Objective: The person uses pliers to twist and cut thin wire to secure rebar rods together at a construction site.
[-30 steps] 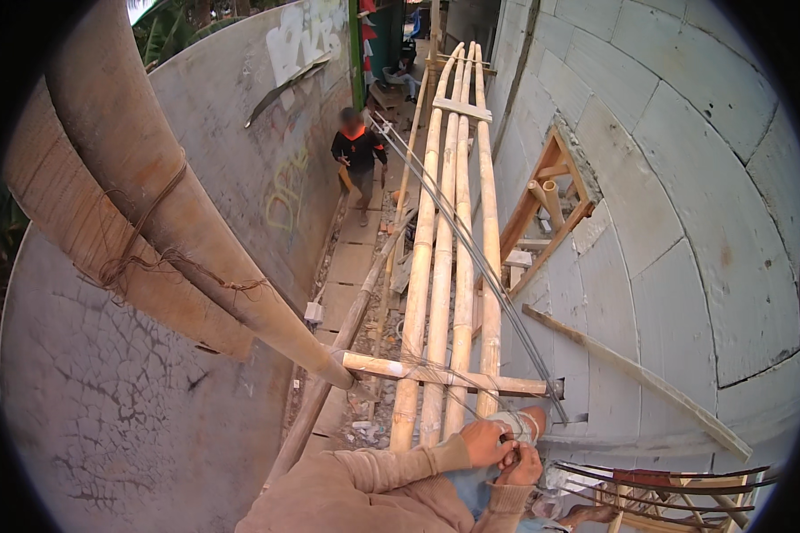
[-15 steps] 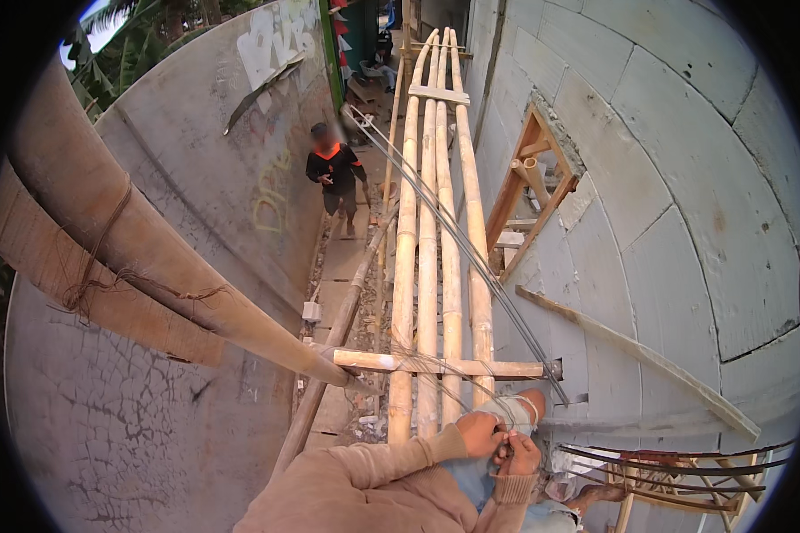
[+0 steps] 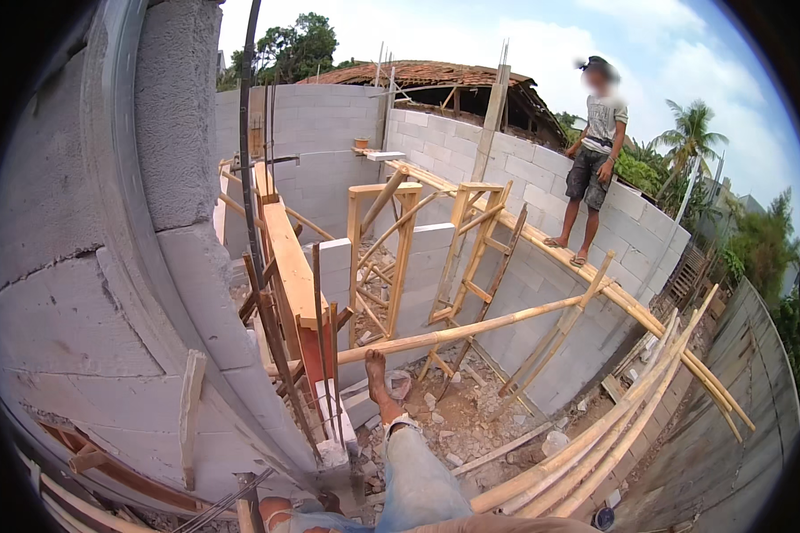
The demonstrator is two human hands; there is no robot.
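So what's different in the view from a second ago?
The view has swung right: the wooden strip moved from the picture's right to its left. Both hands, close together before, are now out of view, so whether they let go of anything can't be told. A person standing on bamboo poles has come into view. The strip still leans against the block wall.

No readable writing or signs.

Grey block wall; tiled roof and palm behind it; rubble-strewn floor at its foot; cloudy, daylit sky above it.
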